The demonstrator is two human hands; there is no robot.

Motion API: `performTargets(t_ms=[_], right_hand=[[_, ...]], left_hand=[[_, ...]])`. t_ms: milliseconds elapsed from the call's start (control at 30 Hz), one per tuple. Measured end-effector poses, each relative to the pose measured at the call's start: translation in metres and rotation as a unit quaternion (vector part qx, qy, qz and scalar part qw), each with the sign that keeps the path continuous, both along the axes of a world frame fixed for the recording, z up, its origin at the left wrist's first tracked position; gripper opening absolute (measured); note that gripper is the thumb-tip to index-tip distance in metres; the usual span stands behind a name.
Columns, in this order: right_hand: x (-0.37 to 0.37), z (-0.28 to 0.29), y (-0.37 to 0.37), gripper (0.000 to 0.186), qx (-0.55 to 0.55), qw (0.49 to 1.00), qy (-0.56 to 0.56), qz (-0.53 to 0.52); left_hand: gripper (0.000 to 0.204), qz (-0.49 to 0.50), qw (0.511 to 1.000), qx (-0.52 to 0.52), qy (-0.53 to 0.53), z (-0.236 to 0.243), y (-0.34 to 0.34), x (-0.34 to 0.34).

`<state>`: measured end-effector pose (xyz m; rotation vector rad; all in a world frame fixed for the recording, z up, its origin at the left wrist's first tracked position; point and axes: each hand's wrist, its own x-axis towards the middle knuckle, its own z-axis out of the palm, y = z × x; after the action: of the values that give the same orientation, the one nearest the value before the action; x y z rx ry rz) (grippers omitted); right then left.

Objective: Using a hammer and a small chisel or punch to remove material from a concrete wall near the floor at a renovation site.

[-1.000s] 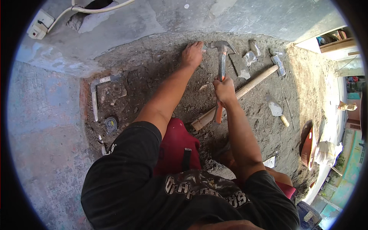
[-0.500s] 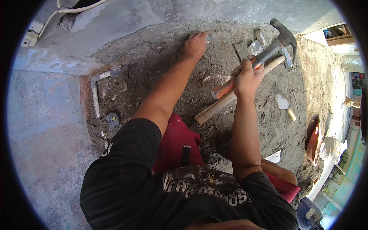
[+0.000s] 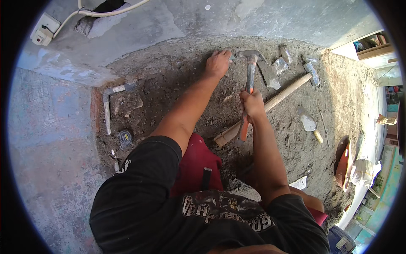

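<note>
My right hand [image 3: 252, 103] grips the orange-and-dark handle of a claw hammer [image 3: 251, 70]. The hammer's metal head is low by the wall base, its left end right next to my left hand [image 3: 217, 64]. That left hand is closed around a small greyish piece [image 3: 232, 56], of which only the end shows; I cannot make out its kind. Below the right hand and the hammer handle, a sledgehammer [image 3: 287, 91] lies slantwise on the dirt, with a long wooden shaft and a blue-grey head at the upper right.
A grey wall [image 3: 203, 21] curves along the far side. Clear plastic pieces [image 3: 279, 65] and a flat grey plate [image 3: 269, 76] lie near it. A trowel [image 3: 308, 122] and an orange basin [image 3: 343, 167] are rightward. Leftward are a bent pipe [image 3: 106, 110] and tape measure [image 3: 125, 138].
The claw hammer has swung down and left from its raised place at the right, its head now beside my left hand. My left hand keeps its place at the wall base.
</note>
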<state>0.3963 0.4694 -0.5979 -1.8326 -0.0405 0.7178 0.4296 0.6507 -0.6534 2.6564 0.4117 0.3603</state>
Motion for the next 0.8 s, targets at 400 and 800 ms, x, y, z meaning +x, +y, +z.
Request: performTargets(t_ms=[400,800], right_hand=[[-0.003,0.031,-0.011,0.007,0.158,0.975,0.038,-0.153],[-0.003,0.011,-0.014,0.01,0.088,0.984,0.139,-0.069]], left_hand=[[0.036,-0.011,0.999,0.021,0.039,0.004,0.001,0.013],[0.029,-0.036,0.998,0.045,0.016,-0.001,0.002,0.001]])
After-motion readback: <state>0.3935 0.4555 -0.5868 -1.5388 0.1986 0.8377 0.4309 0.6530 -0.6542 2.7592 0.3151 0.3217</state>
